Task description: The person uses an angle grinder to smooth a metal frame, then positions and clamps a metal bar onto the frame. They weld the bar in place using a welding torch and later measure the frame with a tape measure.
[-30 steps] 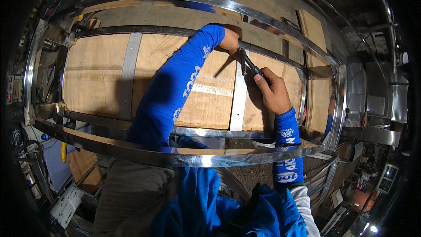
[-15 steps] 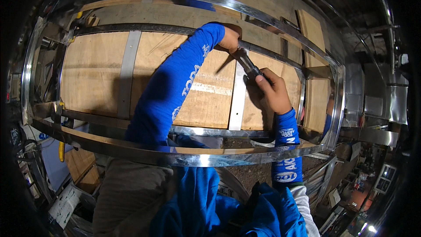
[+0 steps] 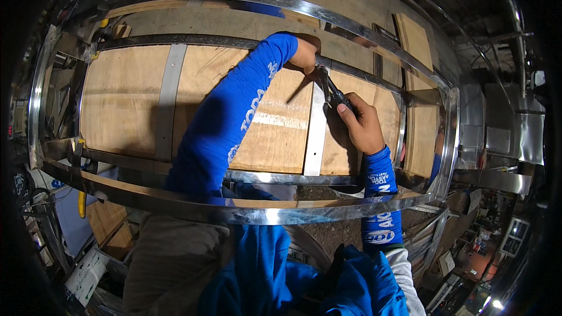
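My right hand (image 3: 366, 124) is wrapped round a dark handle of a two-armed, pliers-like hand tool (image 3: 332, 86). The tool's head meets the far end of a pale metal strip (image 3: 316, 134), beside the inner rail of a metal frame (image 3: 363, 74). A second, thinner arm of the tool stands apart from the gripped handle. My left hand (image 3: 304, 57) reaches across to that rail, bent and closed by the tool's head; its fingertips are mostly hidden. Under both hands lies a plywood panel (image 3: 275, 146), and a second metal strip (image 3: 170, 93) crosses it further left.
A shiny near rail (image 3: 275, 215) of the frame runs in front of my body, with my forearms passing beneath it. Another bar (image 3: 304, 7) spans the far side. Wooden boards (image 3: 417, 41) lie at the right; yellow-handled clamps (image 3: 82, 199) hang at the left.
The tool's arms, close together before, are now spread apart. My right hand has shifted slightly down, while my left hand stays by the far rail.
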The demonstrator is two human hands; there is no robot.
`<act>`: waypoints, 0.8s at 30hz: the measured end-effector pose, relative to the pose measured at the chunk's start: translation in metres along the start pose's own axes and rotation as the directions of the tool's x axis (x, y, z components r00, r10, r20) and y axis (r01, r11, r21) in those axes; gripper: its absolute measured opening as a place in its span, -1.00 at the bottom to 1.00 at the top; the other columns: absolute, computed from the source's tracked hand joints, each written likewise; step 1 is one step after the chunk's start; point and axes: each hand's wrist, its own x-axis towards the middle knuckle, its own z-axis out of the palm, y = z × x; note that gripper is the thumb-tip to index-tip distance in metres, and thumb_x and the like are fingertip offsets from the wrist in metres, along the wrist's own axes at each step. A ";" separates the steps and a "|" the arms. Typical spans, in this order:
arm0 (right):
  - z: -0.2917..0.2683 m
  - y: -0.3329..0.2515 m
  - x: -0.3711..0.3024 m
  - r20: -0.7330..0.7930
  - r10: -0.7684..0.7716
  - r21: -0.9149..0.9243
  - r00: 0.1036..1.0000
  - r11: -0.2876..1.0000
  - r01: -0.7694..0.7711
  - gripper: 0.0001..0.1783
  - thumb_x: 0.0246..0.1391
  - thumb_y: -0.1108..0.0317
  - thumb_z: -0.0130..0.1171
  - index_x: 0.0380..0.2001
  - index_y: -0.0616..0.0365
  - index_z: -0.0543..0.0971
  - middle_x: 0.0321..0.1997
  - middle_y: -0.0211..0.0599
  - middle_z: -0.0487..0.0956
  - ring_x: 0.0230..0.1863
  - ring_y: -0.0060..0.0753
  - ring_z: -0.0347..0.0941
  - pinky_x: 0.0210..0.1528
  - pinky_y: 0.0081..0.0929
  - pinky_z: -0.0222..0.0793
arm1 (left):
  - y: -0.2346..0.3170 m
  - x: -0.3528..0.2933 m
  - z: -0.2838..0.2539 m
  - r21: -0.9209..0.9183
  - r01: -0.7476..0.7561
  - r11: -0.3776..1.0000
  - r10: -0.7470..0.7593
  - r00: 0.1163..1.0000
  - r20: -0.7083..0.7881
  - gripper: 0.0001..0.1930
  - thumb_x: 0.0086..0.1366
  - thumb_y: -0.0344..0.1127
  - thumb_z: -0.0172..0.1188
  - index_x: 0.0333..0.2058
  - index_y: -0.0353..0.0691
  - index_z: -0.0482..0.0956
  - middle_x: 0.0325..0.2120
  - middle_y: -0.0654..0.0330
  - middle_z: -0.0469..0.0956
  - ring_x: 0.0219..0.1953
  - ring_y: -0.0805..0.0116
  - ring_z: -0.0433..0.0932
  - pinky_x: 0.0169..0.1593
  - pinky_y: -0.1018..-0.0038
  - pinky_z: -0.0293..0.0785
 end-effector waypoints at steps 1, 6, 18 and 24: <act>0.001 -0.004 0.002 -0.002 -0.009 -0.006 1.000 1.000 0.009 -0.67 0.34 0.17 0.22 -0.27 0.29 0.55 -0.57 -0.30 0.39 -0.47 -0.56 0.22 -0.42 -0.45 0.21 | -0.002 0.001 -0.001 0.000 0.012 1.000 -0.012 1.000 0.009 -0.45 0.04 -0.16 0.36 -0.05 -0.46 0.69 -0.09 -0.19 0.69 -0.11 0.01 0.67 0.01 0.23 0.55; -0.001 -0.004 0.002 -0.009 -0.016 -0.019 1.000 1.000 0.016 -0.67 0.33 0.18 0.23 -0.29 0.29 0.55 -0.58 -0.26 0.39 -0.48 -0.54 0.21 -0.42 -0.44 0.22 | 0.002 -0.002 -0.003 0.020 -0.011 1.000 0.011 1.000 0.007 -0.42 0.07 -0.11 0.37 -0.02 -0.46 0.66 -0.11 -0.17 0.70 -0.12 0.04 0.66 0.00 0.24 0.54; 0.000 -0.002 0.001 -0.007 -0.014 -0.013 1.000 1.000 0.014 -0.68 0.33 0.19 0.24 -0.29 0.30 0.54 -0.58 -0.26 0.40 -0.48 -0.55 0.21 -0.43 -0.44 0.22 | 0.012 -0.016 -0.010 -0.002 0.017 1.000 -0.017 0.999 0.029 -0.40 0.11 -0.09 0.38 0.01 -0.49 0.63 -0.11 -0.16 0.69 -0.12 0.05 0.65 0.01 0.26 0.53; 0.000 0.002 0.000 -0.019 -0.016 -0.030 1.000 0.999 0.015 -0.65 0.33 0.16 0.24 -0.27 0.30 0.56 -0.59 -0.24 0.41 -0.49 -0.55 0.22 -0.43 -0.42 0.24 | 0.016 -0.012 -0.011 0.012 0.054 0.998 -0.054 0.998 0.044 -0.45 0.06 -0.14 0.39 -0.05 -0.45 0.69 -0.11 -0.15 0.70 -0.15 0.03 0.67 -0.02 0.22 0.55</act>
